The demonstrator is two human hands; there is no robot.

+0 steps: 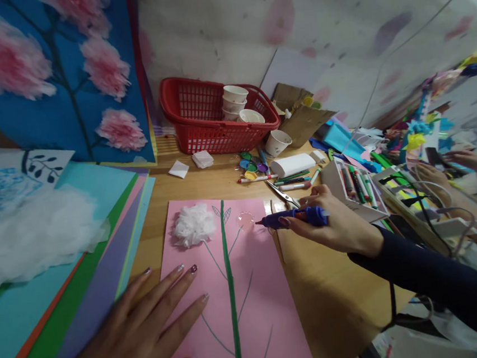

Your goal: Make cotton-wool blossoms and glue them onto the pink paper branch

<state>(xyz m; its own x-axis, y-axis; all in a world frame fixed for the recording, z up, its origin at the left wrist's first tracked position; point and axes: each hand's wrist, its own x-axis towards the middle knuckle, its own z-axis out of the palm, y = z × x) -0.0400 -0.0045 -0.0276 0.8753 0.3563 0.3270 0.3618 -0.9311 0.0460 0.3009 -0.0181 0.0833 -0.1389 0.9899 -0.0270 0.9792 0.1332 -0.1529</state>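
A sheet of pink paper (259, 306) lies on the table, with a green stem (229, 270) and thin side branches drawn on it. Near its upper left is a fluffy white tissue flower (194, 225). My left hand (150, 317) rests on the paper's left side, fingers spread and holding nothing. In my right hand (330, 218) is a blue glue gun (297, 217), its tip pointing left over the paper's right edge. Just left of the tip, a ring of clear glue (246, 221) sits at the end of a branch.
A red basket (217, 136) with paper cups stands at the back. Scissors (282, 193), markers and a marker box (355, 190) lie around my right hand. Coloured sheets and white tissue (36, 232) are at left. Another person's hands (470, 173) show at far right, near cables.
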